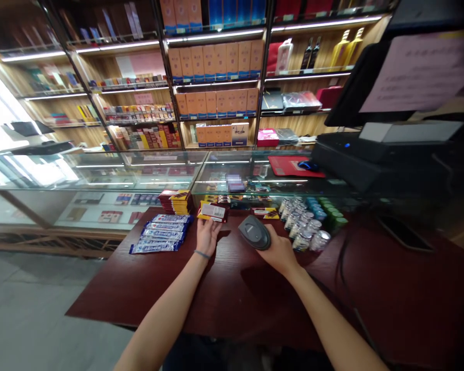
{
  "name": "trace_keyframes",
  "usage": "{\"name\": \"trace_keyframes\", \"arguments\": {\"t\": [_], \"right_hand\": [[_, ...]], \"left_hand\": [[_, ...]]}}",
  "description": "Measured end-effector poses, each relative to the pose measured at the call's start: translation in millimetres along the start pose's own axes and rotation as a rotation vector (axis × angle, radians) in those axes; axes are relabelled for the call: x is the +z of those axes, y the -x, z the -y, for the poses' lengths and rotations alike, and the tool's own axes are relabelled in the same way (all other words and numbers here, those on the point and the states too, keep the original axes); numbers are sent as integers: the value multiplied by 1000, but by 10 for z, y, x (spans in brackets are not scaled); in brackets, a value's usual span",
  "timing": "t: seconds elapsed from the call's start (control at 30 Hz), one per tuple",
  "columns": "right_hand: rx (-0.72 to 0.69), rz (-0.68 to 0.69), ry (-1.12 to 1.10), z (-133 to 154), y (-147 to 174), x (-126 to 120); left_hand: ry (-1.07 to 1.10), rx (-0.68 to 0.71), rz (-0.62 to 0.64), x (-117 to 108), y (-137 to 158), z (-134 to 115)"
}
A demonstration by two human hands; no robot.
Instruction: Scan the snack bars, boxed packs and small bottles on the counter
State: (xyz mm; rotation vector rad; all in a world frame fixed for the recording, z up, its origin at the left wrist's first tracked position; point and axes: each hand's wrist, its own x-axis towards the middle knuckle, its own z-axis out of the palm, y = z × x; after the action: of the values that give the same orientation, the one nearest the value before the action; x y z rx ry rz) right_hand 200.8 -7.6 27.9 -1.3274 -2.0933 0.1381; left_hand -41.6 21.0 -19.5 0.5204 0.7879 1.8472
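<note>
My left hand (pixel 208 236) holds up a small flat chocolate pack (pixel 213 211), its pale label side with a barcode turned towards me. In my right hand (pixel 279 251) is a dark barcode scanner (pixel 254 232), its head tilted up and to the left, apart from the pack. A similar red and yellow pack (pixel 265 213) lies on the table behind the scanner. To the left of my left hand are a stack of red and yellow packs (pixel 175 201) and several blue and silver sachets (pixel 162 233) laid side by side.
Rows of small jars or cans (pixel 304 226) stand right of my right hand. A phone-like dark slab (pixel 406 233) lies farther right, near a black cable (pixel 342 257). Behind the dark red table (pixel 224 288) runs a glass display counter (pixel 212 172), with a monitor (pixel 351 85) at right.
</note>
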Motion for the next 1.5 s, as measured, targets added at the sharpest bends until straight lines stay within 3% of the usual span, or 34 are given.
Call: {"name": "trace_keyframes", "arguments": {"t": [0.17, 0.43, 0.77, 0.9, 1.03, 1.17, 1.27, 1.5], "right_hand": [[94, -152, -51, -111, -78, -246], [254, -351, -211, -487, -184, -652], [361, -541, -272, -858, -136, -1014], [404, -601, -304, -953, -96, -1066], [417, -613, -297, -1000, -88, -1056], [444, -601, -276, -1000, -96, -1039], [454, -594, -288, -981, -99, -1032], [459, -580, -304, -960, -96, -1006]], "left_hand": [[-145, 85, 79, 75, 51, -37], [-364, 115, 55, 358, 90, -37], [-1058, 480, 203, 954, -70, 319], [-1241, 577, 283, 1071, -92, 582], [-1406, 711, 498, 1142, -141, 820], [-1740, 734, 680, 1191, -180, 991], [-1851, 710, 712, 1194, -217, 1089], [-1790, 703, 711, 1158, -251, 1185]]}}
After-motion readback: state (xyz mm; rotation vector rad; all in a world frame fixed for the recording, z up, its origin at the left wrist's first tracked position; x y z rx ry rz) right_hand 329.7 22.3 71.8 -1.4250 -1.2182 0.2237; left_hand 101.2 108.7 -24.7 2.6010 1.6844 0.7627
